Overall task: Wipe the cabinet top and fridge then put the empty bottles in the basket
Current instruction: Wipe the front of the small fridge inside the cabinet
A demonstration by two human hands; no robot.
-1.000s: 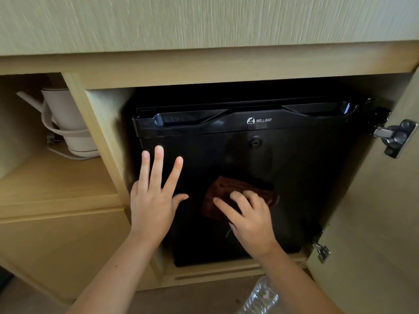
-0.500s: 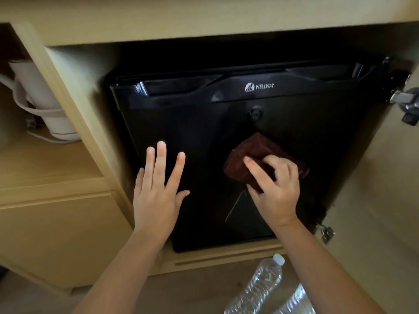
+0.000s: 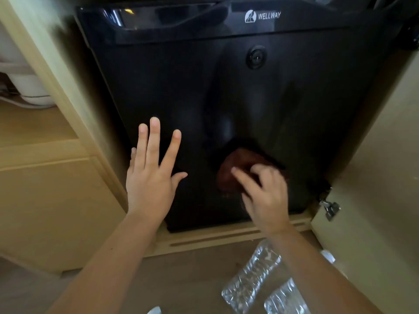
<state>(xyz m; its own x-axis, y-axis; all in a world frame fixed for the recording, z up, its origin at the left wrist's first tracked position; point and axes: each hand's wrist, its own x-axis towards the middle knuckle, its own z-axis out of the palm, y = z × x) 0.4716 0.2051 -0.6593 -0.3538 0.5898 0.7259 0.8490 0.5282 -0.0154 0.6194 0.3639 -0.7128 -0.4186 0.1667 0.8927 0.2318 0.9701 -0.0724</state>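
A black mini fridge [image 3: 226, 91] marked WELLWAY fills the wooden cabinet bay in front of me. My left hand [image 3: 152, 175] lies flat on the lower left of its door, fingers spread. My right hand [image 3: 263, 196] presses a dark brown cloth [image 3: 233, 171] against the lower right of the door; the hand is blurred. Two clear plastic bottles lie on the floor below, one [image 3: 251, 279] left of my right forearm and another [image 3: 285, 300] partly hidden under it.
The cabinet door [image 3: 371, 200] stands open on the right, with a metal hinge [image 3: 330, 207] at its lower edge. A white kettle base [image 3: 29, 87] sits on the shelf at left. A wooden plinth [image 3: 215, 239] runs under the fridge.
My right hand has swept the cloth down the fridge door to its lower right. The view has dropped and moved closer. My left hand stays flat on the door.
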